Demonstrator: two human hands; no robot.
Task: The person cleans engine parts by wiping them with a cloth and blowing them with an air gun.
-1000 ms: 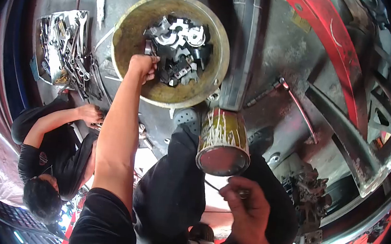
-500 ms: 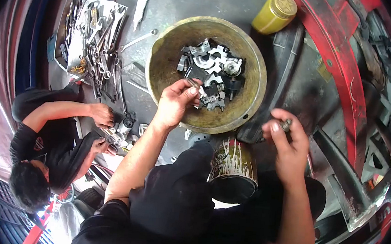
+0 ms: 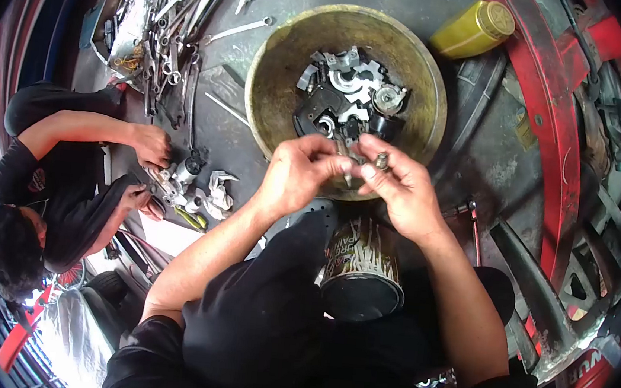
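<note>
My left hand [image 3: 299, 174] pinches a small, slim metal part [image 3: 346, 166] between thumb and fingers, over the near rim of a round, worn basin [image 3: 275, 93]. Close beside it, almost fingertip to fingertip, my right hand [image 3: 404, 195] is closed on a dull, bolt-like metal piece [image 3: 382, 160]. Its exact kind is too small to make out. Inside the basin lie several silver metal castings [image 3: 347, 82] and a round pulley-like part [image 3: 389, 99], with dark parts among them. My fingers hide the basin's near edge in part.
A paint can [image 3: 363, 266] stands between my knees. To the left, a co-worker's hands [image 3: 152, 147] handle metal parts beside a pile of wrenches [image 3: 168, 38]. A yellow bottle [image 3: 476, 29] lies beyond the basin, near a red metal frame [image 3: 548, 134].
My right hand has come in from the right to meet my left, bringing its metal piece. My left hand has shifted right and nearer to me. The camera view has shifted too.
</note>
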